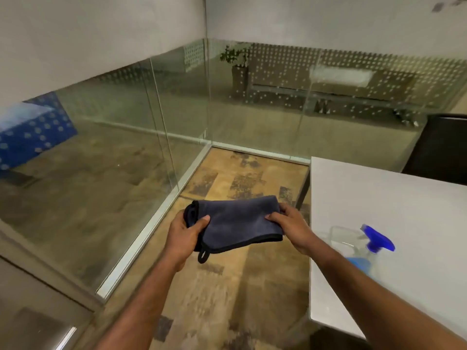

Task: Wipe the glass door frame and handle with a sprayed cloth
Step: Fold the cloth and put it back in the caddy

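A folded dark blue-grey cloth (235, 222) with black edging and a hanging loop is stretched between both hands above the floor. My left hand (184, 236) grips its left end, thumb on top. My right hand (290, 224) pinches its right end. A clear spray bottle (361, 246) with a blue trigger head and blue liquid lies on its side on the white table, just right of my right forearm. Glass panels (113, 137) with a silver bottom frame (156, 218) stand to the left and ahead. A glass door edge with a metal part (67, 337) shows at the bottom left.
A white table (379, 198) fills the right side, its corner near my right arm. A black chair back (442, 147) stands behind it. Patterned brown carpet (227, 286) lies below my hands. Beyond the glass are a potted plant (236, 61), a bench and a blue box (32, 132).
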Demonstrator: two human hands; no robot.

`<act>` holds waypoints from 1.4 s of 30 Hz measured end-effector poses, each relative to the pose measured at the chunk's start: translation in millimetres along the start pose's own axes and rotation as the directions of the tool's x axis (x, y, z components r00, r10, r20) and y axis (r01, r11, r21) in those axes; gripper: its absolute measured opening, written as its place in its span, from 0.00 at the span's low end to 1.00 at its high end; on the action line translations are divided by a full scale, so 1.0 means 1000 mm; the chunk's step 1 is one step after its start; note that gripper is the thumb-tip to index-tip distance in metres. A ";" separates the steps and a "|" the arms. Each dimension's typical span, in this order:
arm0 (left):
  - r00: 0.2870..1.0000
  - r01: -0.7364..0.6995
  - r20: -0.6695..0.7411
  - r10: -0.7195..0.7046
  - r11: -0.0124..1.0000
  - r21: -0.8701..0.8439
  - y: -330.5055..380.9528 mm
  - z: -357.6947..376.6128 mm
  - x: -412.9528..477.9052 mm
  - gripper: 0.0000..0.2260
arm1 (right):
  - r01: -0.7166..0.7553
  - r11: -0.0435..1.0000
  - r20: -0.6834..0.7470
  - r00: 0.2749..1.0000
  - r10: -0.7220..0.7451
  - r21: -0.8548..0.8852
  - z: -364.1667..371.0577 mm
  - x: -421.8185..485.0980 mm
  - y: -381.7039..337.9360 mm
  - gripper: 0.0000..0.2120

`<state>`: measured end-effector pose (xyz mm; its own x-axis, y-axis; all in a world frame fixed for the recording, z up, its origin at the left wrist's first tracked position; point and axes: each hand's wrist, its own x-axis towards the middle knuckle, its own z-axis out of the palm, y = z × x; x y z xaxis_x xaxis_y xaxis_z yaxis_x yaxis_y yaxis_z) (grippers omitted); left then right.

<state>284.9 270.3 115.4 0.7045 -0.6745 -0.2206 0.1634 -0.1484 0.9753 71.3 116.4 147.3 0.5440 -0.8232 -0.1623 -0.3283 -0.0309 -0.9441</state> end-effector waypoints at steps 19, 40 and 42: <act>0.958 -0.100 0.279 0.058 0.985 0.138 0.066 0.260 0.051 0.16 | 0.120 0.983 -0.195 0.970 -0.146 -0.143 -0.261 0.053 0.015 0.25; 0.908 -0.056 0.357 -0.217 0.783 0.619 -0.097 0.442 0.088 0.20 | -0.411 0.897 -0.332 0.878 0.344 -0.159 -0.338 0.091 0.253 0.20; 0.895 -0.065 0.377 -0.240 0.765 0.640 -0.106 0.445 0.086 0.19 | -0.416 0.877 -0.333 0.884 0.327 -0.242 -0.334 0.092 0.262 0.20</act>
<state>20.9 -94.4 -4.3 0.3307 -0.8406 -0.4290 -0.3631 -0.5329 0.7643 -222.9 -156.7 -18.9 0.1166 -0.9269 -0.3568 -0.7011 0.1776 -0.6906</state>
